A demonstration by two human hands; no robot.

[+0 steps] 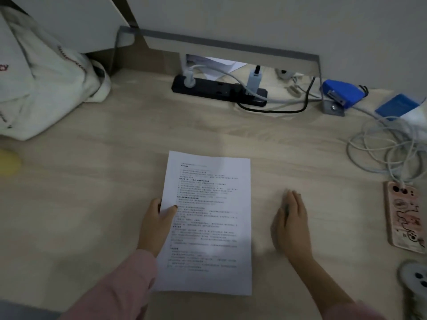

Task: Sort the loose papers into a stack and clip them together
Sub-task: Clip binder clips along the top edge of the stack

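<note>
A pale wooden desk (92, 181) met a white wall (277, 24); the papers (208, 227) lay mid-desk, left hand (157, 224) pinching their edge, right hand (292, 225) flat alongside; power strip (219, 90) behind, phone (403, 215) rightward.

desk (92, 204) | papers (208, 222) | power strip (215, 88) | phone (403, 215) | cables (388, 153) | bag (46, 88)
</note>
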